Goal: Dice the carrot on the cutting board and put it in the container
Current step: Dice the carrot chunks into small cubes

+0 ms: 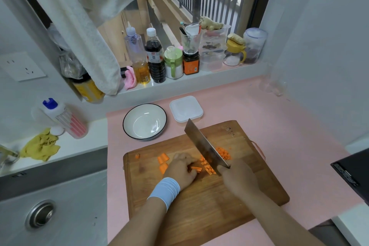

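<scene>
A wooden cutting board (209, 201) lies on the pink counter. My left hand (180, 168), with a blue wristband, presses carrot strips (196, 169) down on the board. My right hand (238, 177) grips the handle of a cleaver (205, 146), whose blade rests tilted over the strips. A pile of diced carrot (223, 153) sits right of the blade. Larger carrot chunks (163, 163) lie left of my left hand. A white bowl (144, 122) with a dark rim stands behind the board. A white square container (186, 108) sits beside the bowl with its lid on.
A sink (40, 213) lies to the left, with a yellow cloth (41, 147) and a bottle (63, 118) on its ledge. Bottles and jars (173, 60) line the windowsill behind. A black object (351, 171) sits at the right edge.
</scene>
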The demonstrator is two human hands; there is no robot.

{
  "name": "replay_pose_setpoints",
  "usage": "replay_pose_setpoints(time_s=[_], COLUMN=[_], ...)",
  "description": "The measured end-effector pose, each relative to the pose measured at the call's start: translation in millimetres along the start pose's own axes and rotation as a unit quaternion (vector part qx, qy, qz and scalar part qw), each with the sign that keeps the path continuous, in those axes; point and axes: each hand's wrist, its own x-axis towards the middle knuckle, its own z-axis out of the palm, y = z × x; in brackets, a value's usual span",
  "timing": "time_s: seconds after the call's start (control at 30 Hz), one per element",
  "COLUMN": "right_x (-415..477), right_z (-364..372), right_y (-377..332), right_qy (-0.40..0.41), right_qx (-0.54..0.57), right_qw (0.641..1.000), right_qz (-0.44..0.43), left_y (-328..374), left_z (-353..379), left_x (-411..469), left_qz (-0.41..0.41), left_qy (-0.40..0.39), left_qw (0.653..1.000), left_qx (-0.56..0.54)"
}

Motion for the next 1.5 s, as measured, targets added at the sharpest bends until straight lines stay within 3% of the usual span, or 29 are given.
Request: replay_pose_setpoints(time_s=[0.13,0.37,0.63,0.87,1.23,1.5], right_x=[-0.6,-5.5,-13.8,-16.5,-15.9,-17.4], right_z=[3.8,19.2,38.4,49.4,50.8,50.3], right_y=[2.5,4.8,4.9,9.7,12.5,11.6], right_qy=[0.005,-0.008,-0.008,-0.012,-0.01,-0.005], right_qx=[0.005,-0.025,-0.089,-0.075,-0.054,-0.062], right_qw=[1.0,1.0,0.996,0.997,0.998,0.998], right_qz=[0.004,-0.01,-0.014,-0.014,-0.014,-0.022], left_y=[5.3,-6.1,-22.2,-16.8,-27.5,-29.2], left_z=[8.5,12.3,-1.1,4.5,0.6,0.8], left_x=[-0.7,-16.0,-28.1,-32.2,-47.0,-45.2], left_qz=[0.032,0.002,0.038,-0.004,0.073,0.037], left_qy=[0.008,0.029,-0.03,0.008,0.021,0.062], left_qw=[0.998,0.998,0.998,1.0,0.997,0.997], left_qx=[0.046,0.056,0.033,-0.027,0.017,-0.008])
